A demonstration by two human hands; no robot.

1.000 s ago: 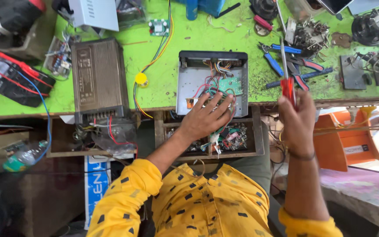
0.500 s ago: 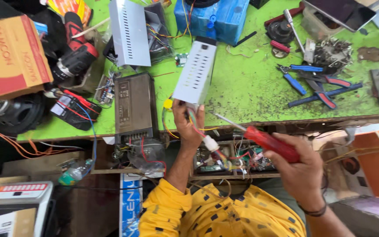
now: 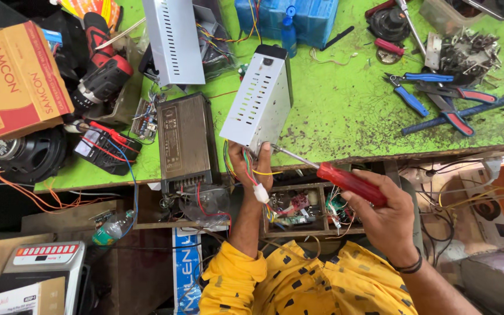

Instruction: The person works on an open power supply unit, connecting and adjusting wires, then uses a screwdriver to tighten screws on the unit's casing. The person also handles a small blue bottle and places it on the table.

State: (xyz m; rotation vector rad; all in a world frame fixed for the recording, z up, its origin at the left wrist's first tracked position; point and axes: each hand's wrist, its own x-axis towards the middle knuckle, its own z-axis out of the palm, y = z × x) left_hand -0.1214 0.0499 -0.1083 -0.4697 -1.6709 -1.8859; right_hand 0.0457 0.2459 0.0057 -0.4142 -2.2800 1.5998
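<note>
Mid-frame, the left hand [image 3: 251,160] grasps a perforated metal case [image 3: 261,99] while the right hand [image 3: 383,213] clenches a red screwdriver [image 3: 348,182], its tip seemingly touching the case.

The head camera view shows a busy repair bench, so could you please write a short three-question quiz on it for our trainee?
1. True or false: the right hand holds a red-handled screwdriver with its tip at the lower end of the perforated metal case.
2. Which hand grips the lower end of the case, where coloured wires hang out?
A. the left hand
B. the right hand
C. neither
3. Fill in: the blue-handled pliers lie on the ____ bench top.

Key: 1 true; 2 A; 3 green.
</note>
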